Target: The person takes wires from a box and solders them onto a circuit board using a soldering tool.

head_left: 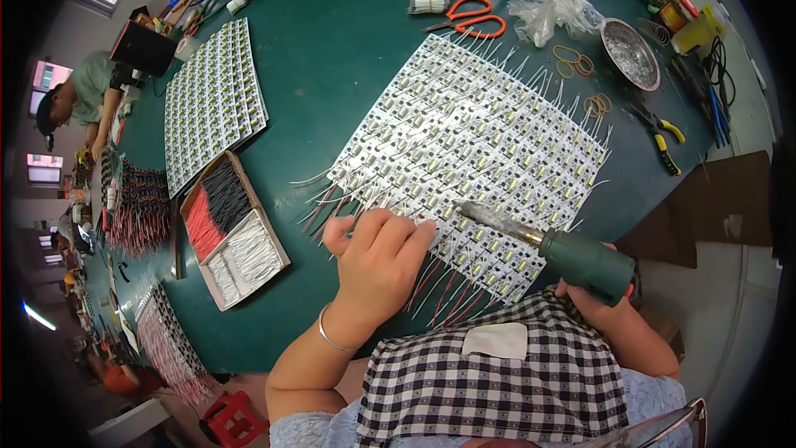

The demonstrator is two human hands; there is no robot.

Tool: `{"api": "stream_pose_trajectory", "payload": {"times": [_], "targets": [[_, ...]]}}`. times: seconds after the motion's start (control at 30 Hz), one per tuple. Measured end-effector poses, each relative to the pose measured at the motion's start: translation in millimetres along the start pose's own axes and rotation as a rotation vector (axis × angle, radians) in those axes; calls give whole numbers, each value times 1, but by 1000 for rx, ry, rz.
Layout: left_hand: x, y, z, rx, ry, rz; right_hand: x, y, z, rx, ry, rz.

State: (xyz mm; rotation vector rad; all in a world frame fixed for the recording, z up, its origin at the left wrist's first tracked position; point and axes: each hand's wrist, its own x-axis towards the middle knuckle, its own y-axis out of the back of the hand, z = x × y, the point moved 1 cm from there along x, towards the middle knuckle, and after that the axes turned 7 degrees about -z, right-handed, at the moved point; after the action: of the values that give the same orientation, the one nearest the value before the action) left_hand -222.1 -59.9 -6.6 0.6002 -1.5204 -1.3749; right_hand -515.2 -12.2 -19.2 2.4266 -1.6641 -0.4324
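Checked black-and-white woven cloth (497,382) with a pale square patch sewn on it fills the lower edge, worn by the person at the dark green table (332,58). Just above it the left hand (377,261), a thin silver bangle (332,336) on its wrist, presses curled fingers (406,232) down on the near edge of a large white panel of small circuit boards (473,149), each board carrying a shiny metal can-shaped part; whether the fingertips pinch a wire cannot be told. Fine red and white wires (439,290) bristle from the panel's near rim, and thin white leads fan out along its far rim. The right hand (593,303) is closed around the thick green plastic handle of a soldering iron (572,257), whose dull grey metal barrel slants left, tip resting on the panel just beside the left fingers.

Left of the hands lies a shallow cardboard tray (236,232) holding bundles of black, red and white wire. Behind it lies a second white board panel (211,99). Farther back sit orange-handled scissors (468,18), crumpled clear plastic bags (551,10), a round dented metal dish (630,54), loose tan rubber bands (574,60) and yellow-handled pliers (663,137). Another person (79,99) bends over the table's far left end.
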Motion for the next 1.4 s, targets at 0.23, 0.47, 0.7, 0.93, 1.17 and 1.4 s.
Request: {"api": "stream_pose_trajectory", "payload": {"times": [0.23,0.47,0.7,0.93,1.17,1.4], "targets": [[-1,-9,2,-36,2,-33,7,-1,1,-351,188,-156],[1,-12,1,-34,3,-57,15,-7,-11,-398,274,-70],[3,-10,2,-3,-2,-70,19,-9,-9,-387,300,-158],[8,-7,4,34,-15,-106,16,-9,-6,-243,212,-101],[12,-3,6,70,-28,-148,8,-11,7,-182,181,-45],[11,-1,7,55,-37,-192,6,-11,6,158,86,-28]]}}
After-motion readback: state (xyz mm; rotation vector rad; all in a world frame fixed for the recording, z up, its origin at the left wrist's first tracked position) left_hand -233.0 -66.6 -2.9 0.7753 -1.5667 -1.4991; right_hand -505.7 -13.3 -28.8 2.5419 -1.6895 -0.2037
